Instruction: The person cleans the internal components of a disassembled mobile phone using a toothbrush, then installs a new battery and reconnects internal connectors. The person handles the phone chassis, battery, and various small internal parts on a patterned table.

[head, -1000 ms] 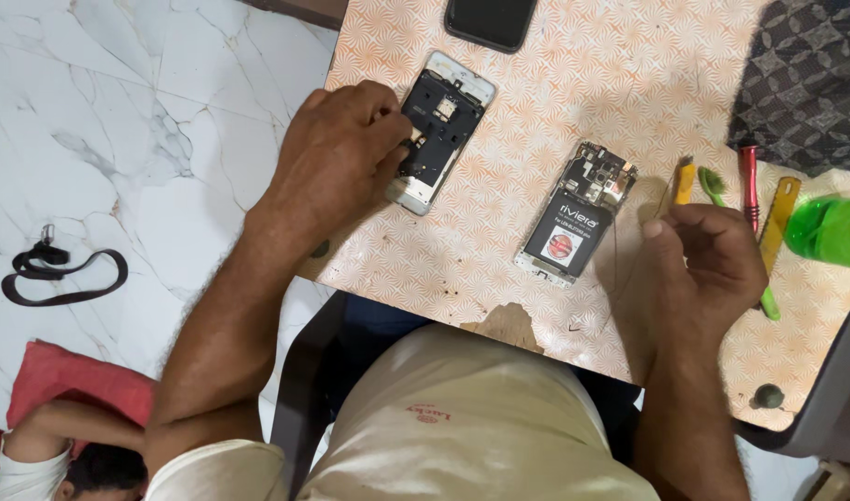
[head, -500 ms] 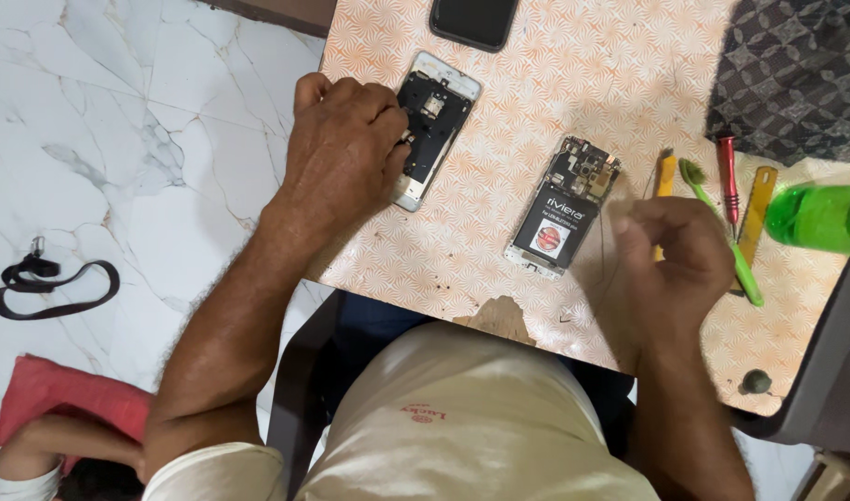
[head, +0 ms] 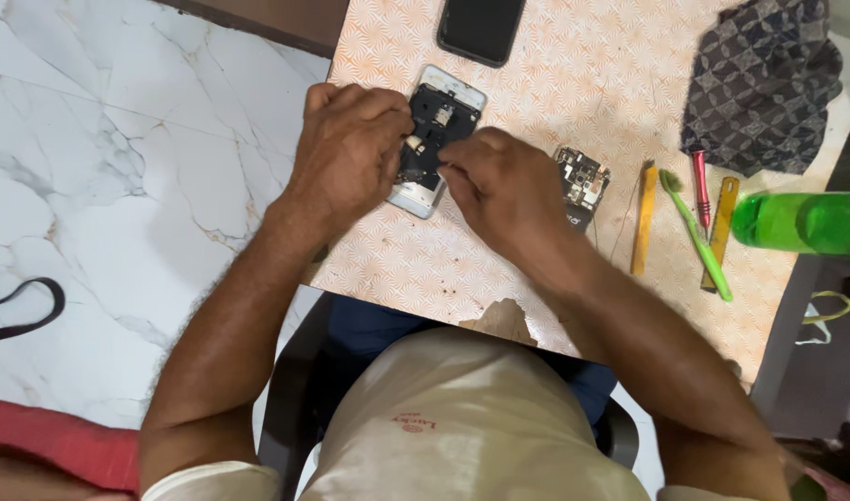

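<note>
Fingers point(head: 402, 139) of left hand point(head: 346, 153) curled over left edge of opened phone point(head: 439, 130), pinning it flat on counter point(head: 573, 83). Fingers point(head: 453, 162) of right hand point(head: 504, 190) pinched together just right of phone's middle, tips down in exposed innards; whether anything tiny sits between them, cannot tell. Phone lying face down, back cover off, near counter's left edge.

Right of phone: second stripped phone point(head: 583, 181), partly hidden by right hand. Further right of phone: yellow pry stick point(head: 644, 218), green toothbrush point(head: 696, 232), red-handled tool point(head: 701, 199), second yellow stick point(head: 722, 227), then green bottle point(head: 801, 223) on its side. Above phone: dark phone point(head: 481, 28), screen up. Far right of phone: patterned cloth point(head: 759, 83).

Risks, by judgement: too much force from pinching tips likely to tear a thin connector or bend a small part; loose grip on left edge could let phone skid toward nearby counter edge and floor; small part, if lifted, easily lost on busy patterned surface; right elbow could nudge bottle rolling.
</note>
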